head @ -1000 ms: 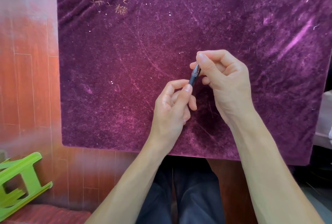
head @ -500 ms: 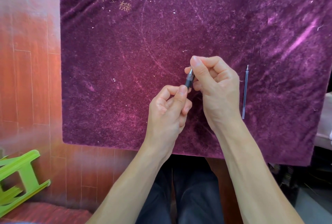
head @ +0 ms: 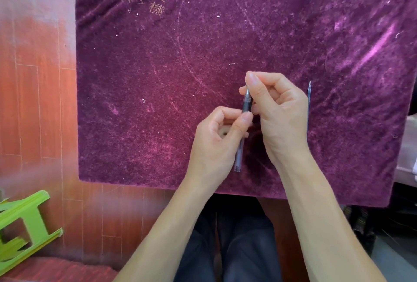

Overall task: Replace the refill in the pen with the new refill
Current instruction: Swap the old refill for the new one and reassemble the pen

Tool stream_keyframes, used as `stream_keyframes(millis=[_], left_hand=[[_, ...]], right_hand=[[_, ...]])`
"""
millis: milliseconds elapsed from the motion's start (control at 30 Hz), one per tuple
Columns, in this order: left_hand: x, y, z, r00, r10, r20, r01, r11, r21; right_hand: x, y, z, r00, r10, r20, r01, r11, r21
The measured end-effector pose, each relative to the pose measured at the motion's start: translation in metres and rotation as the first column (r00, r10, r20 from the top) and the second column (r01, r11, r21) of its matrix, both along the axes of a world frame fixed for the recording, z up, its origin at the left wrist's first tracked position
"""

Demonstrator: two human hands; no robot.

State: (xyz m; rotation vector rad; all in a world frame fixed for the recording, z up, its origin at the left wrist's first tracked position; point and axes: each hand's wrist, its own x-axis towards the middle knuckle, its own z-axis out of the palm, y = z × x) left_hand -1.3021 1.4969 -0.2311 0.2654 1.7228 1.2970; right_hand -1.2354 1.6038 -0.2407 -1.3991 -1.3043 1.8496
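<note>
A pen (head: 246, 106) with a dark grip and a clear barrel is held over the purple velvet cloth (head: 158, 78). My left hand (head: 216, 144) grips its middle between thumb and fingers, and the clear rear end sticks out below the hand. My right hand (head: 277, 112) pinches the silver tip end at the top. A thin clear refill (head: 308, 110) lies lengthwise on the cloth just right of my right hand, its tip pointing away from me.
The cloth covers a table whose near edge runs just above my lap. A green plastic stool (head: 24, 225) stands on the red wooden floor at the lower left. A pale object shows at the right edge (head: 411, 146).
The refill on the cloth, hidden a second ago, now shows beside my right hand. The pen stands more upright, and its clear rear end now shows below my left hand.
</note>
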Motion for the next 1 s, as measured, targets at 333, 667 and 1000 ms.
stream_keyframes(millis=[333,667,1000], left_hand=[[-0.003,0.006,-0.007,0.987,-0.056,-0.153,0.029,0.985,-0.168],[-0.002,0.013,-0.011,0.971,-0.105,-0.217,0.047,0.965,-0.257],[-0.005,0.023,-0.010,0.898,-0.201,-0.390,0.051,0.931,-0.362]], right_hand=[[0.010,0.003,-0.010,0.998,0.000,0.056,-0.001,1.000,0.010],[0.016,0.009,-0.013,0.981,0.081,0.178,-0.097,0.992,0.081],[0.077,0.042,-0.008,0.929,-0.102,0.356,-0.033,0.934,0.355]])
